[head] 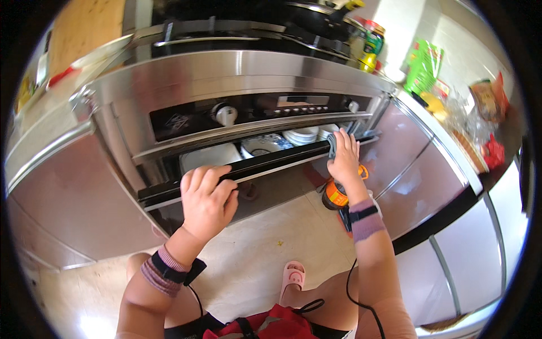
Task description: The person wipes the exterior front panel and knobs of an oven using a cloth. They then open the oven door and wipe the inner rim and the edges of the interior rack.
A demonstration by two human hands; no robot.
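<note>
A drawer-like compartment with a black-edged front [271, 161] is pulled partway out below the control panel [258, 112] of a stainless-steel stove unit. White bowls [301, 134], a blue-patterned dish [266, 143] and a pale tray or dish [211, 156] sit inside. My right hand [345, 156] holds a folded grey cloth [332, 146] at the right part of the front's top edge. Farther left, my left hand [207, 199] has curled fingers at that edge. Whether it grips the edge or only touches it is not clear.
An orange-labelled bottle of dark liquid [337, 195] stands on the floor beneath my right hand. A pan [322, 19] sits on the cooktop above. Jars [372, 46] and a green pouch [423, 65] are at the right. My pink slipper [294, 275] is on the floor.
</note>
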